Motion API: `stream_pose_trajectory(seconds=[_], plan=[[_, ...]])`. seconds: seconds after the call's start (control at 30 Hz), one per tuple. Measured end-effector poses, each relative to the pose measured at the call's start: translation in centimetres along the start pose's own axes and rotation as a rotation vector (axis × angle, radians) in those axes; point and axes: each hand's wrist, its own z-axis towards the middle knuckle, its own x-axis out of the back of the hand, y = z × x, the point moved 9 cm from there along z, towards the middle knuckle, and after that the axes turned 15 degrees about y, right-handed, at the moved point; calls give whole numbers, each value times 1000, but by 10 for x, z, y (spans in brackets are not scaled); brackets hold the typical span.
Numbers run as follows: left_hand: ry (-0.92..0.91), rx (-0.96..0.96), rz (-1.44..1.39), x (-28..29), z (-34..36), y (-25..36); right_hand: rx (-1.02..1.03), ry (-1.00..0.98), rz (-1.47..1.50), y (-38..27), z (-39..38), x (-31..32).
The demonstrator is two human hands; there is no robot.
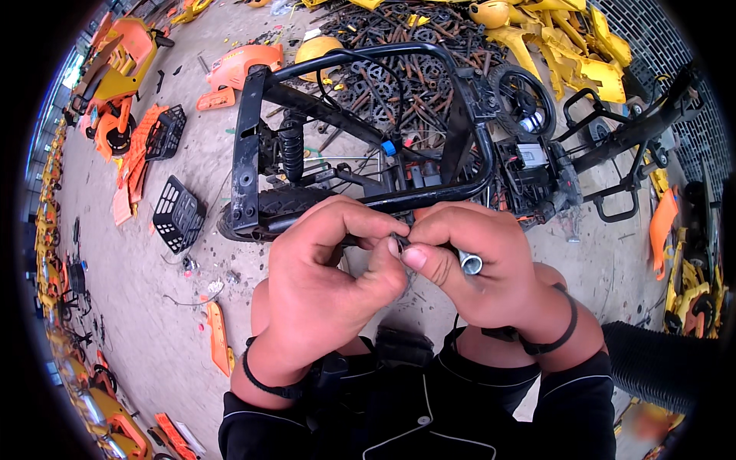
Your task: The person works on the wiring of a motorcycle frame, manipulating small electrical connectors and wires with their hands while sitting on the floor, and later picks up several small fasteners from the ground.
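My left hand [330, 272] and my right hand [479, 264] meet close in front of me, fingertips pinching a small dark part [400, 242] between them. A short silver metal socket [469, 264] sticks out of my right fist. Both wrists wear thin black bands. Just beyond my hands lies a stripped black bicycle frame [360, 84] on its side, with a coil spring shock [291, 146], a black tyre [287, 203], cables and a blue fitting [389, 147]. What the small part is I cannot make out.
Concrete floor [153, 307] all around. Black plastic baskets [178, 215] and orange body panels [138, 153] lie to the left. A heap of rusty metal parts [399, 46] and yellow panels [567, 38] is behind the frame. A black ribbed hose [652, 364] is at my right.
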Motion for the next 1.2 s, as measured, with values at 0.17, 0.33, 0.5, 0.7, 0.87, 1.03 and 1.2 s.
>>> stream_pose_trajectory(seconds=[0.17,0.33,0.5,0.7,0.87,1.03,1.2], plan=[[-14,-2,-26,-5,0,1,-235,-47,238,19,-5,0],[-20,-120,17,-8,-1,11,-774,-166,695,37,-23,-14],[-57,-174,54,-10,-3,18,-1003,-230,1054,40,-34,-26],[-67,-224,76,-10,-3,20,-988,-248,1093,38,-34,-27],[-66,-127,20,-10,-2,14,-882,-239,954,42,-29,-23],[-92,88,-118,-12,-3,2,-497,-167,596,38,-13,-7],[-29,121,-54,-6,-4,-3,7,-33,98,8,6,14]])
